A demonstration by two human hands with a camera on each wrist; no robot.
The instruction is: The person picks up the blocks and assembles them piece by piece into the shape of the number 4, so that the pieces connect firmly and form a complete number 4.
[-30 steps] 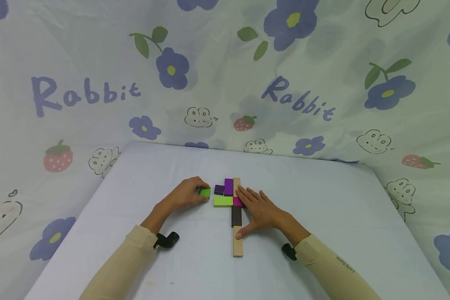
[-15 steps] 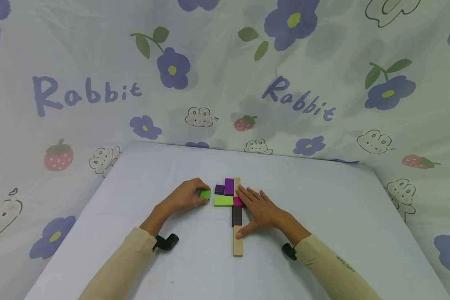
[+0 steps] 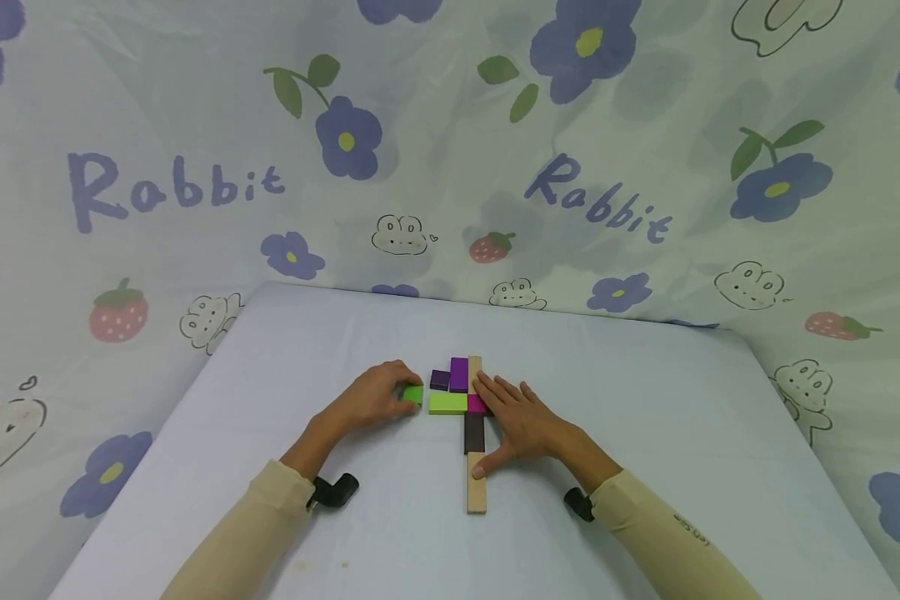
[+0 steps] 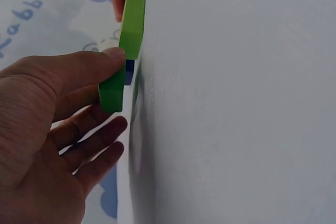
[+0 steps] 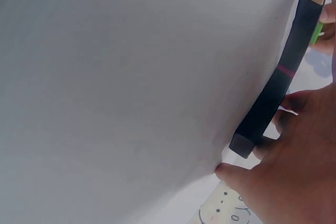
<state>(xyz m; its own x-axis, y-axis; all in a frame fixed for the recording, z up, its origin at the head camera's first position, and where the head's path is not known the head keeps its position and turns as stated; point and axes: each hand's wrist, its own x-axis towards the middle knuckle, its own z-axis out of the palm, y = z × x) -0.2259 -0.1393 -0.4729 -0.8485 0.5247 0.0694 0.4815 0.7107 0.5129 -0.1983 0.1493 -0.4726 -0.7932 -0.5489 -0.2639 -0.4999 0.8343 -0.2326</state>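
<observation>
My left hand (image 3: 375, 393) pinches a small green block (image 4: 111, 92) between thumb and fingers, just left of a row of flat blocks. The nearest of these is a lime block (image 3: 447, 404), a short gap away. My right hand (image 3: 523, 421) lies with fingers spread over the row, its fingertips by the magenta block (image 3: 476, 404) and far wooden block (image 3: 474, 371). Its thumb touches the near wooden block (image 3: 476, 492). Between them shows a dark brown block (image 3: 474, 433). In the right wrist view, a dark block (image 5: 273, 93) runs beside the right fingers.
A purple block (image 3: 458, 375) and a small dark purple block (image 3: 439, 380) lie beyond the lime one. Everything lies on a white-covered table (image 3: 630, 392), backed by a patterned cloth (image 3: 435, 150). Each wrist wears a black camera mount (image 3: 336, 490).
My left hand, with the green block in it, has shifted slightly toward me, so the block is now closer to level with the lime block. The right hand stays in place.
</observation>
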